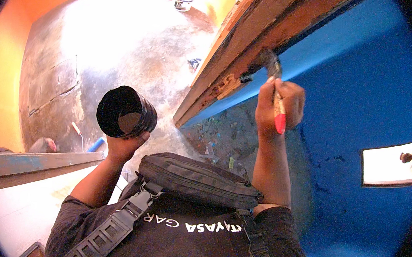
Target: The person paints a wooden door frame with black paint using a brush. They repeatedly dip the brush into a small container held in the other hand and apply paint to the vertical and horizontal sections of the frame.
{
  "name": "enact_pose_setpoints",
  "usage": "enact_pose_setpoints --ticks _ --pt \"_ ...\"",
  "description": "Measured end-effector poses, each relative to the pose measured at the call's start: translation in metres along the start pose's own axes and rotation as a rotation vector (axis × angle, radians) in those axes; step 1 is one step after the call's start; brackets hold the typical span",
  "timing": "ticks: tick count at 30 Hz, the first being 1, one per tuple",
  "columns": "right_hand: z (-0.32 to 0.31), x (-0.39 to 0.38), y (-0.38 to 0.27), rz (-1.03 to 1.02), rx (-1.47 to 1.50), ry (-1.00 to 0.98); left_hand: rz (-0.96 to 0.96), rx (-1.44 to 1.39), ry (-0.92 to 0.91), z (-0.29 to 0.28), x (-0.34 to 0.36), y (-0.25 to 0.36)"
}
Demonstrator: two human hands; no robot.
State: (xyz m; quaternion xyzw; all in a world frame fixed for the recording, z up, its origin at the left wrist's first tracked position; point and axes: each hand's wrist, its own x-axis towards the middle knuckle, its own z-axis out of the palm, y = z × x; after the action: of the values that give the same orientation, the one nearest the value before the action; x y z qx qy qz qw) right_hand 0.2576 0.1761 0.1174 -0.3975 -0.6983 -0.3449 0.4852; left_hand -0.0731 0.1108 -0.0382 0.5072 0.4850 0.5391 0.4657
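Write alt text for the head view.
A person's right hand holds a paintbrush at a brown wooden frame beside a blue wall. The left hand holds a black open container above a stained floor, with an orange wall at far left.

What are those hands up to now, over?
Left hand gripping dark can. Right hand gripping paintbrush, bristles at wooden frame. Dark bag at chest, apart from paintbrush.

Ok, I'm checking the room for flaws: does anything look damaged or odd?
Yes: on the frame, by the brush, a patch looks rough and paler than the wood around it, perhaps chipped. At left, the floor has a dark, jagged line, like a crack.
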Motion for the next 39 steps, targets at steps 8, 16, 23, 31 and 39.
enact_pose_setpoints --ticks 8,16,23,31,39 --pt "-0.012 0.002 -0.008 -0.002 -0.077 0.081 0.023 0.003 0.026 0.0 -0.002 -0.002" --pt "-0.021 -0.027 -0.016 0.101 0.09 -0.052 -0.005 0.006 0.047 -0.003 0.0 -0.001" --pt "-0.009 0.035 0.005 -0.024 0.013 0.062 0.008 -0.103 0.03 0.005 0.001 0.007" --pt "-0.018 0.014 -0.005 0.005 -0.025 0.118 0.007 0.015 0.052 0.001 -0.003 0.001" --pt "-0.024 -0.013 -0.016 0.104 0.093 -0.016 0.079 0.036 0.061 -0.002 -0.001 0.002"
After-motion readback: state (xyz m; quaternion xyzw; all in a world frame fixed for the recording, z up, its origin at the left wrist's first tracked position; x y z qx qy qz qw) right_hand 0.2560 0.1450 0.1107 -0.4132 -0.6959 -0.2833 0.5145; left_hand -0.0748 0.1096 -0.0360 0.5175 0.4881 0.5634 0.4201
